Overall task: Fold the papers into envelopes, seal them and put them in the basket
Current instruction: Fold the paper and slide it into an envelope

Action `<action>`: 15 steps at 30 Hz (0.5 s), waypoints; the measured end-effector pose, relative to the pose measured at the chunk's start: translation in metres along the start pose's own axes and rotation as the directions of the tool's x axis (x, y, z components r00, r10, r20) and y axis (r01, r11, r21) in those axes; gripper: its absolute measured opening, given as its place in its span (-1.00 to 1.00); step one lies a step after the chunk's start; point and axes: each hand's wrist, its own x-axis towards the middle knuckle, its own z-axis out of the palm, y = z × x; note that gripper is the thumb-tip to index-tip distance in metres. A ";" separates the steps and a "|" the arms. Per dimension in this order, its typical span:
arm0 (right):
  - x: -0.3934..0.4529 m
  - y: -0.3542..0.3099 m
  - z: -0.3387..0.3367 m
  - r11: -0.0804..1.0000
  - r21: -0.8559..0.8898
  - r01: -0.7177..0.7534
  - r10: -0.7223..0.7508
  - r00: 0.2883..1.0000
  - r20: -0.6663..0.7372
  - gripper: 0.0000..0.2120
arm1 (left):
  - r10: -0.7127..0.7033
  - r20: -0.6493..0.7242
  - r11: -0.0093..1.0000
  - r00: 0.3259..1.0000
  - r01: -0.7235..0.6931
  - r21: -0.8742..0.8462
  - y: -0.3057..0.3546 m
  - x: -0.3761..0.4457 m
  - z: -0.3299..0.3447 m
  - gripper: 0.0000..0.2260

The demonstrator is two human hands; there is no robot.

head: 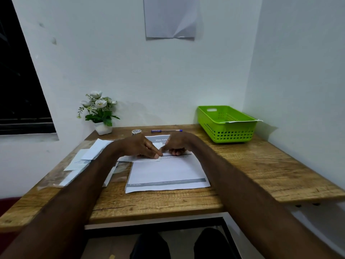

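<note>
Head view: printed paper (168, 172) lies flat at the table (252, 165) centre. Left hand (141, 146) presses straight fingers on its far fold; right hand (177, 144), fingers curled under, rests touching the same fold. Green basket (226, 135), far right, holds one paper. Loose papers (89, 156) lie left; tape roll (136, 132) and pen (166, 130) lie beyond the hands.

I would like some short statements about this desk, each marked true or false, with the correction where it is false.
1. The green basket stands at the far right of the table. True.
2. The basket is empty. False: a white sheet lies in it.
3. Both hands, left hand and right hand, are on the paper. True.
4. The pen is in the right hand. False: it lies behind the paper.
5. The tape roll sits near the flower pot. True.
</note>
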 end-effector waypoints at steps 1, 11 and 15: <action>-0.001 0.000 -0.001 1.000 0.002 -0.005 0.004 1.000 0.022 -0.72 | -0.001 -0.001 1.000 1.000 0.001 0.002 0.001 0.000 0.000 -0.79; 0.007 -0.008 -0.005 0.981 0.004 -0.193 0.191 0.975 0.113 -0.66 | -0.066 -0.300 0.998 0.952 0.062 -0.021 -0.006 0.018 -0.017 -0.94; 0.010 -0.012 -0.005 0.959 0.020 -0.283 0.277 0.951 0.136 -0.65 | -0.117 -0.295 0.983 0.948 0.152 0.099 -0.004 0.039 -0.012 -0.91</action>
